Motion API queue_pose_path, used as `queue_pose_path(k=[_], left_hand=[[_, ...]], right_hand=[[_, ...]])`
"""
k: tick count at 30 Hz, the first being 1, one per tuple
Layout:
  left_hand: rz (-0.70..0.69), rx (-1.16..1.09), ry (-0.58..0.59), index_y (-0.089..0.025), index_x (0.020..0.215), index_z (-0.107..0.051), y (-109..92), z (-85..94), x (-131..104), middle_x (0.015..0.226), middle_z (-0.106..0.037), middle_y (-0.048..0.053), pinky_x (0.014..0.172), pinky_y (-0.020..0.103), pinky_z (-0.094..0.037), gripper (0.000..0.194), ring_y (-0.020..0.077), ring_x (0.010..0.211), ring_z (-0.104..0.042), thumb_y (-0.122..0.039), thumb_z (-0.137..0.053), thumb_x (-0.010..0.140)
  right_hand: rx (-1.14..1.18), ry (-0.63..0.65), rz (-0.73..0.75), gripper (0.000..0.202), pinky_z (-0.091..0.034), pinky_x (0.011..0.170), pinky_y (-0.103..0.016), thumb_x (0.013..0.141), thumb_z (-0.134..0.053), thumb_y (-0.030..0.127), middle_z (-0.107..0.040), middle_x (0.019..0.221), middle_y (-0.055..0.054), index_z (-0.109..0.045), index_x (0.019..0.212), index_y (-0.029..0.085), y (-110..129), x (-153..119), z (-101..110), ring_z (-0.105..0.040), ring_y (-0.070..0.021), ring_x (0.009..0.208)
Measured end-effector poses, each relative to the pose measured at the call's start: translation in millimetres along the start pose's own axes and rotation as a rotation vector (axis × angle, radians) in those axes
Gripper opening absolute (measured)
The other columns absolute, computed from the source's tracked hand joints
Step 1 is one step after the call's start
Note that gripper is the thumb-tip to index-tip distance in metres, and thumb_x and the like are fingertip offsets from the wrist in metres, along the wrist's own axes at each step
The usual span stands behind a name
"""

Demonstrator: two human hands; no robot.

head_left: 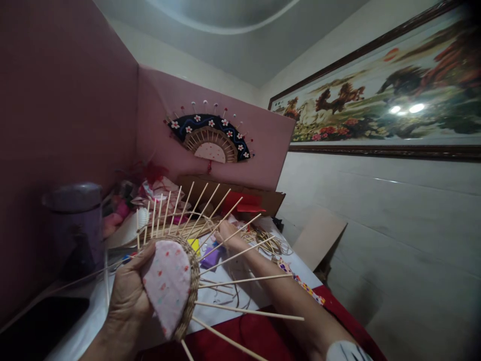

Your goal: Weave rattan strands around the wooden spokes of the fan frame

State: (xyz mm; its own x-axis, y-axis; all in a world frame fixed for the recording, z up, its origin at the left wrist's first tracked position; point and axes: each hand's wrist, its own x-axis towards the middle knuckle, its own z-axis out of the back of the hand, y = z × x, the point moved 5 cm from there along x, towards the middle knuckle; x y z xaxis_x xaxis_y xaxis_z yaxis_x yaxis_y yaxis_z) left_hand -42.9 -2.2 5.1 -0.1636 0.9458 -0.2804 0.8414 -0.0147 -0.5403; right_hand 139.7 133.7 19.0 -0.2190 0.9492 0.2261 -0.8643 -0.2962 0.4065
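The left hand (130, 291) is clamped on the near edge of a fan (167, 286), thumb on its pale, spotted face, holding it tilted above the table. A braided band (194, 281) rims the curved edge, and bare sticks (250, 310) spread outward from it. The right hand (228, 234) reaches beyond the sticks, its fingers bent inward; whether they grip the thin cord (188, 213) running near them cannot be told.

Below, a purple block (211, 256) and a yellow block (194, 245) sit on a white cloth (218, 318), with a red cloth (259, 333) nearer the person. Loose coils (274, 244) lie to the right of the right hand. A dark, flowered fan (211, 122) hangs on the pink board (263, 135) behind. A cup (80, 210) stands at the left.
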Motion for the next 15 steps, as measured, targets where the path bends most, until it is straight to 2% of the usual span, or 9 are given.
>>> queue_pose_path(k=[3, 5, 9, 15], left_hand=[[0.029, -0.008, 0.031, -0.014, 0.076, -0.064, 2.5, -1.0, 0.1, 0.059, -0.069, 0.007, 0.05, 0.04, -0.056, 0.01, 0.0247, 0.05, -0.065, -0.011, -0.057, 0.07], [-0.013, 0.013, 0.035, -0.014, 0.077, -0.063, 1.5, -1.1, 1.2, 0.059, -0.07, 0.006, 0.049, 0.039, -0.056, 0.012, 0.0243, 0.05, -0.065, -0.009, -0.056, 0.069], [-0.064, 0.046, 0.056, -0.014, 0.077, -0.062, -0.3, -3.0, 2.1, 0.057, -0.069, 0.005, 0.046, 0.037, -0.055, 0.013, 0.0225, 0.047, -0.064, -0.008, -0.052, 0.072], [-0.01, 0.062, 0.065, -0.014, 0.078, -0.061, 1.0, -5.6, -4.3, 0.058, -0.069, 0.004, 0.05, 0.036, -0.056, 0.012, 0.0213, 0.049, -0.065, -0.008, -0.051, 0.074]], right_hand=[[-0.084, 0.018, -0.025, 0.011, -0.034, 0.058, -0.027, 0.072, -0.055, 0.018, -0.063, 0.071, -0.008, -0.066, 0.071, 0.016, -10.2, -30.0, 14.8, -0.055, -0.0195, 0.071], [-0.111, 0.067, -0.012, 0.011, -0.032, 0.055, -0.024, 0.07, -0.055, 0.018, -0.062, 0.069, -0.004, -0.065, 0.069, 0.016, -16.2, -55.5, 22.8, -0.053, -0.016, 0.066], [-0.132, 0.186, -0.008, 0.009, -0.03, 0.052, -0.02, 0.066, -0.056, 0.017, -0.06, 0.062, 0.0, -0.065, 0.065, 0.015, -29.1, -111.3, 39.8, -0.05, -0.0116, 0.06], [-0.101, 0.402, -0.005, 0.007, -0.032, 0.051, -0.017, 0.064, -0.059, 0.013, -0.057, 0.06, 0.003, -0.065, 0.066, 0.016, -40.0, -175.4, 62.6, -0.049, -0.0096, 0.059]])
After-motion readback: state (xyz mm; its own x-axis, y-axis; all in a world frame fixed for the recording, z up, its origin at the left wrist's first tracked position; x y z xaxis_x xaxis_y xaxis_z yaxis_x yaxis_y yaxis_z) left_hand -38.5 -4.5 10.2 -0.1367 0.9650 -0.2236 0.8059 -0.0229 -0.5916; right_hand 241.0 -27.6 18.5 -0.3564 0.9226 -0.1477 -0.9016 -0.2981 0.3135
